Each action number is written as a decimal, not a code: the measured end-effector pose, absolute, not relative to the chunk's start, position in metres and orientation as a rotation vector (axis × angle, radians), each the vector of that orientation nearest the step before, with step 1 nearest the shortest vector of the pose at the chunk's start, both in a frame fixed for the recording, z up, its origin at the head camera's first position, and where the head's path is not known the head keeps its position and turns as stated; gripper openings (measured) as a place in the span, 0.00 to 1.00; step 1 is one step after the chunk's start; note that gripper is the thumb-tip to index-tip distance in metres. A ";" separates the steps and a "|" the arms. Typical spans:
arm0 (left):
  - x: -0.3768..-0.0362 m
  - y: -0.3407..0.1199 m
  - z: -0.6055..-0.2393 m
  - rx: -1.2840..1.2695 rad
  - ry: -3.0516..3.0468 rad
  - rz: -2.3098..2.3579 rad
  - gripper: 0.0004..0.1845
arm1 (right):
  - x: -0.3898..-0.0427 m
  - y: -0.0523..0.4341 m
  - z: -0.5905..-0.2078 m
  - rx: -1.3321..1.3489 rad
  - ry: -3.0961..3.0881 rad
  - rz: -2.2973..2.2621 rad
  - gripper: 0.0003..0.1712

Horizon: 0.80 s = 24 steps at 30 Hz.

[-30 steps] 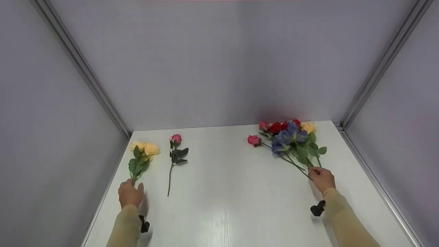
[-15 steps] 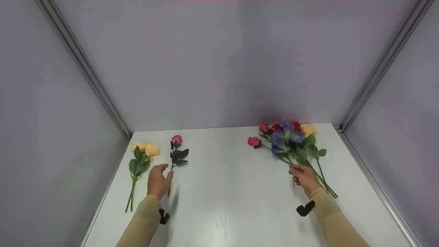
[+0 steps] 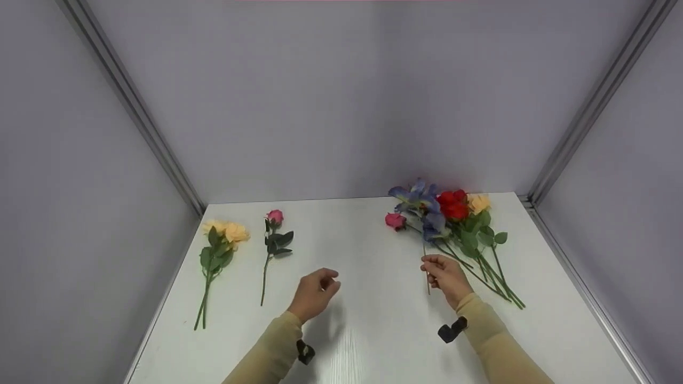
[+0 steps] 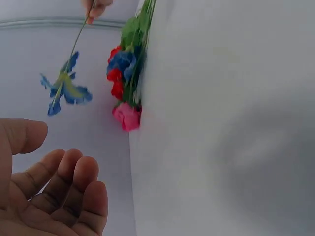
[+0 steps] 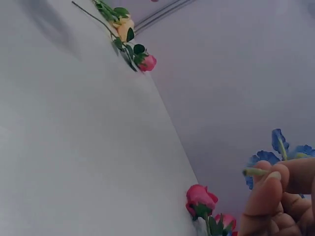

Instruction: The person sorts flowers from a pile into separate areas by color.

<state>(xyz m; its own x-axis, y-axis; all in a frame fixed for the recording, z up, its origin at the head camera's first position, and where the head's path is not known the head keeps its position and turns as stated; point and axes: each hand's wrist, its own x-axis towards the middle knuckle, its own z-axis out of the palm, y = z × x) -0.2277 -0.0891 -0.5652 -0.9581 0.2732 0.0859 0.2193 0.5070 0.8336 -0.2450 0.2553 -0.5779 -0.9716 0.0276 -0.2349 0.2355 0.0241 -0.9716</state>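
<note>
In the head view my right hand (image 3: 447,278) pinches the thin stem of a blue iris (image 3: 415,198) between thumb and fingers. The iris is lifted off the table, its bloom up by the back wall; the left wrist view shows this bloom (image 4: 69,91) apart from the pile. Below it on the table lie a second blue flower (image 3: 435,226), red roses (image 3: 453,206), a pink rose (image 3: 395,221) and a yellow flower (image 3: 479,204), stems toward the front right. My left hand (image 3: 314,294) hovers mid-table, fingers loosely bent, holding nothing.
At the left of the white table (image 3: 352,250) lie yellow flowers (image 3: 235,232) with crossed stems. A single pink rose (image 3: 275,216) with dark leaves lies right of them. Grey walls (image 3: 320,106) enclose the back and both sides.
My left hand has left the yellow flowers and moved right, past the single pink rose, to mid-table. My right hand has drawn the blue iris up and leftward from the pile.
</note>
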 end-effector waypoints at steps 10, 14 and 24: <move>-0.208 -0.024 -0.583 0.356 2.399 1.595 0.11 | -0.241 0.204 -0.582 0.208 2.066 -2.092 0.12; -0.206 -0.013 -0.586 0.295 2.270 1.706 0.12 | -0.240 0.185 -0.584 0.157 2.069 -2.069 0.14; -0.211 -0.013 -0.590 0.235 2.347 1.797 0.06 | -0.242 0.151 -0.589 0.106 2.050 -2.066 0.14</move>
